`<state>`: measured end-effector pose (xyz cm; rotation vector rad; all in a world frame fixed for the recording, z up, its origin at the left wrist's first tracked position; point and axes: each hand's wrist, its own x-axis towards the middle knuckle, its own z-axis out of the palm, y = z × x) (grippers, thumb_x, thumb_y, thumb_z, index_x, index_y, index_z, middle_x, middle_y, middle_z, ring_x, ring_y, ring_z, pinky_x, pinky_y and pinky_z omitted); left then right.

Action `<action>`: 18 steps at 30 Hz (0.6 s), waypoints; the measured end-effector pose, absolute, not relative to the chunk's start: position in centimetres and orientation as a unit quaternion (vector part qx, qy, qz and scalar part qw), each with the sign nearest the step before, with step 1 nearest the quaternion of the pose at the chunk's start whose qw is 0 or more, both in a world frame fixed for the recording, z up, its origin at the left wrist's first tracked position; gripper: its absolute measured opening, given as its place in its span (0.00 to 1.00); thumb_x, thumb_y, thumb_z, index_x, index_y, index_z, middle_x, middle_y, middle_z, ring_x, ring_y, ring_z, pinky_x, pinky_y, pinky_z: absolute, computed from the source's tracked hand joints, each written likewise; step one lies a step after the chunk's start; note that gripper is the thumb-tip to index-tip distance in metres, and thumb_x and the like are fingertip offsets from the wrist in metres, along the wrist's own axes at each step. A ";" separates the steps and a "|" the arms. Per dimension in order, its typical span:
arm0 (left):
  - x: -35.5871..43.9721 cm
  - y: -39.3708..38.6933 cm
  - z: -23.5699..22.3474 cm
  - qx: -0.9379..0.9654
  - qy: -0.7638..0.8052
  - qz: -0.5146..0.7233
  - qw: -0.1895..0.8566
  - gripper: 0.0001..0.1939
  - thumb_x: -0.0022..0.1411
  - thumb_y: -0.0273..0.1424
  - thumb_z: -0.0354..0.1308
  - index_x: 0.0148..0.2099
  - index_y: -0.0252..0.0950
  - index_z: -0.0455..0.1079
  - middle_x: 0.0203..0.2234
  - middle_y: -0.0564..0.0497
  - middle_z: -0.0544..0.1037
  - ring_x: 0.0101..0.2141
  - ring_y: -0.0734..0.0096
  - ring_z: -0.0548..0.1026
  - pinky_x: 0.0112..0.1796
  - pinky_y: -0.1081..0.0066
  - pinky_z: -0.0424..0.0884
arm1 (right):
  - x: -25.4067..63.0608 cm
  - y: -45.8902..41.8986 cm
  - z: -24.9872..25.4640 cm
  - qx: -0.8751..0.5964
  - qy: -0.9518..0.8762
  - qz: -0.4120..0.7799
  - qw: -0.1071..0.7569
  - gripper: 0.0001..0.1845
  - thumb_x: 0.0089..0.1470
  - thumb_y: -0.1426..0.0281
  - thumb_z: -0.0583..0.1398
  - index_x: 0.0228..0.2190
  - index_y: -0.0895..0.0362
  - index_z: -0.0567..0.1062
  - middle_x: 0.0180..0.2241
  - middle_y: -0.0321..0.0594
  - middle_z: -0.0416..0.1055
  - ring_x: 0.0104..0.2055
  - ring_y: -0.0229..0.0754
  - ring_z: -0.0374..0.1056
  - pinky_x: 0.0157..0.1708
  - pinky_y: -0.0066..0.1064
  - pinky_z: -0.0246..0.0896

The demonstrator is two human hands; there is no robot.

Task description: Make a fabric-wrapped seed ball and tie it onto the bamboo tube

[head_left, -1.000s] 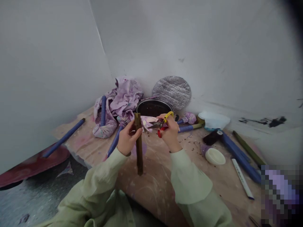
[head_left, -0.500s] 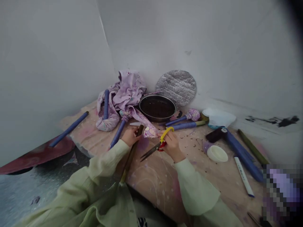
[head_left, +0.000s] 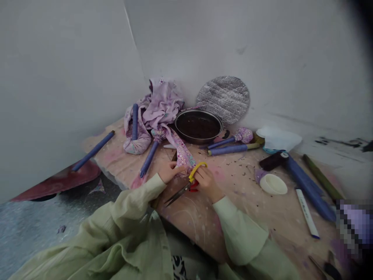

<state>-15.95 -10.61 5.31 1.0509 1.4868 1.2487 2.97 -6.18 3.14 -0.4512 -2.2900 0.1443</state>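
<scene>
My right hand (head_left: 206,182) is closed around scissors (head_left: 180,193) with one yellow and one red handle, their blades pointing down and left. Its fingertips are at the lower end of a floral cloth strip (head_left: 181,151). On the other side, my left hand (head_left: 167,172) pinches the strip's end, its fingers partly hidden. Beneath that hand runs a brown stick (head_left: 175,156), mostly covered by hand and sleeve. The strip trails back toward a heap of lilac floral cloth (head_left: 166,103). Close by lies a blue-wrapped stick with a cloth knob (head_left: 149,158).
A dark pan (head_left: 199,125) stands behind the hands, with a silvery round mat (head_left: 223,99) against the wall. To the right are a thread spool (head_left: 273,160), a white bowl (head_left: 273,184), a marker (head_left: 307,213) and several wrapped sticks. Another blue stick (head_left: 93,151) overhangs the table's left edge.
My left hand has shifted from gripping the stick to the cloth strip's end. The strip is drawn nearer between my hands, and the scissors have moved slightly left and down. The view has shifted.
</scene>
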 end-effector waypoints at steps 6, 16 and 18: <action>-14.7 -12.2 5.0 0.392 0.598 0.477 0.510 0.22 0.41 0.46 0.66 0.27 0.30 0.72 0.18 0.50 0.76 0.19 0.75 0.69 0.22 0.75 0.65 | 2.9 -7.0 3.7 -0.225 -0.886 0.160 0.374 0.06 0.49 0.76 0.54 0.26 0.58 0.71 0.29 0.44 0.68 0.34 0.43 0.64 0.36 0.36 0.61; -15.8 -16.4 5.2 0.330 0.629 0.482 0.513 0.23 0.44 0.47 0.62 0.19 0.35 0.59 0.07 0.59 0.62 0.10 0.83 0.57 0.13 0.79 0.47 | 5.5 -12.9 7.5 -0.338 -0.382 0.837 0.197 0.22 0.44 0.53 0.64 0.30 0.55 0.62 0.20 0.24 0.52 0.19 0.28 0.47 0.21 0.21 0.45; -16.1 -17.0 4.9 0.318 0.635 0.485 0.510 0.23 0.43 0.48 0.62 0.19 0.35 0.59 0.08 0.58 0.63 0.10 0.83 0.59 0.13 0.79 0.49 | 6.0 -14.8 7.2 -0.325 -0.261 0.898 0.141 0.28 0.36 0.51 0.67 0.32 0.55 0.64 0.20 0.25 0.53 0.19 0.26 0.47 0.21 0.20 0.44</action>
